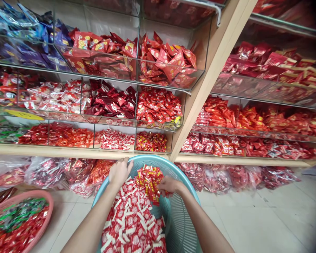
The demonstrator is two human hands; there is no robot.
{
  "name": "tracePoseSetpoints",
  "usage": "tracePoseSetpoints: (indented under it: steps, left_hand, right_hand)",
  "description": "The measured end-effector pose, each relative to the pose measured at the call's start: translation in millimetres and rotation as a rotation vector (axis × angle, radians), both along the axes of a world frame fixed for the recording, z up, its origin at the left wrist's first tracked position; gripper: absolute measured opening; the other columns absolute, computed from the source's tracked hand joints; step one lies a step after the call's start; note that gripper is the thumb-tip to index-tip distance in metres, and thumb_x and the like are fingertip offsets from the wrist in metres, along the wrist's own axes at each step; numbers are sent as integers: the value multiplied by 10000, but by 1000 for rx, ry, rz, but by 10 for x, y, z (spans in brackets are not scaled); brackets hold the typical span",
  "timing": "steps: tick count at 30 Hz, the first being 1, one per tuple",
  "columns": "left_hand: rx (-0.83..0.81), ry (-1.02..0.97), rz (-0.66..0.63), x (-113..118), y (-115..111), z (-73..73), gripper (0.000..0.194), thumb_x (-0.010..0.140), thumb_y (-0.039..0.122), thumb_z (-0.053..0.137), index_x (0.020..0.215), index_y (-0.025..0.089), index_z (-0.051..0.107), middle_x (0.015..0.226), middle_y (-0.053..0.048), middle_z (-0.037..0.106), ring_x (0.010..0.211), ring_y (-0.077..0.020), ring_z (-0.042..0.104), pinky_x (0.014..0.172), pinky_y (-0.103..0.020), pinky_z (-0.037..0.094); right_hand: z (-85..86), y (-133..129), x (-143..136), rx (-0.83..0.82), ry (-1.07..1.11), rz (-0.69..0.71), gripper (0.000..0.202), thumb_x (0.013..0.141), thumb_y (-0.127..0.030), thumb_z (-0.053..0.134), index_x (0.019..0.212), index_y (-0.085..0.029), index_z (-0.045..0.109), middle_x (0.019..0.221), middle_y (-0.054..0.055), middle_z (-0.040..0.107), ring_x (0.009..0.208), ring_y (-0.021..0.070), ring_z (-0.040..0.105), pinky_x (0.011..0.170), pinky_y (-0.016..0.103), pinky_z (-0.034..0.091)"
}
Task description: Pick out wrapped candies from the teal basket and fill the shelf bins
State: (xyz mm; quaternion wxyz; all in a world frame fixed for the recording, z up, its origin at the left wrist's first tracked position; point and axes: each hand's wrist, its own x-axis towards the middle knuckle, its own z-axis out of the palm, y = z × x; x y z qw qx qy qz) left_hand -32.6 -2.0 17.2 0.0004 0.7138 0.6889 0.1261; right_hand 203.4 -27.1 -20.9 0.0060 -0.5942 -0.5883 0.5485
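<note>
A blue-green plastic basket stands in front of me below the shelves. Red-and-white wrapped candies fill its left part, and a smaller heap of red-and-yellow wrapped candies lies toward the far side. My left hand is closed over the basket's far left rim, with the fingertips partly hidden. Inside the basket, my right hand has its fingers curled at the right edge of the red-and-yellow candies, gripping some of them. The basket's right side shows bare perforated wall.
Clear-fronted shelf bins of wrapped sweets rise ahead, split by a slanting-looking wooden post. Filled plastic bags line the floor beneath. A pink basket with green and red packets sits at lower left. Tiled floor extends right.
</note>
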Motion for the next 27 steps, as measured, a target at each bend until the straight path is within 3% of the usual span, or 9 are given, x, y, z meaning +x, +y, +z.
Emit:
tracePoseSetpoints:
  steps: [7,11,14,17,21,27]
  left_hand:
    - [-7,2,3,-1,-9,14,483,879,485,211,1070,218,565,968,-87,662,812,-223,628,679,-307,438]
    - [5,16,-4,-1,-9,2,488,879,487,205,1064,214,565,961,-90,661,807,-228,629,678,-311,440]
    - [12,19,-6,3,-7,0,490,880,486,194,1062,221,563,956,-83,663,791,-233,631,659,-315,441]
    - [12,21,-4,5,-8,5,483,881,479,197,1066,223,563,968,-83,661,808,-234,629,666,-315,441]
    - [23,27,-4,7,-8,3,483,879,487,204,1058,222,565,965,-80,662,823,-235,628,675,-312,441]
    - [36,18,-7,3,-7,-11,477,879,489,196,1033,227,563,962,-72,664,807,-233,630,663,-310,441]
  right_hand:
    - [-8,-4,59,35,48,-98,414,762,-427,581,459,-148,543,408,8,540,331,88,472,333,193,379]
    - [82,-4,125,86,345,-290,409,741,-526,572,606,-140,587,489,21,595,388,87,507,340,173,363]
    - [158,9,123,107,715,-484,291,740,-433,611,784,-146,602,703,41,662,600,110,609,494,189,475]
    - [204,23,102,29,946,-565,256,693,-262,668,916,-163,588,927,59,662,827,137,634,732,258,519]
    - [192,25,117,-2,1015,-583,495,564,-64,716,1015,-181,546,945,35,659,874,132,640,844,248,485]
    - [152,2,178,27,994,-537,689,631,-125,735,1225,-203,394,943,28,662,937,139,637,913,262,456]
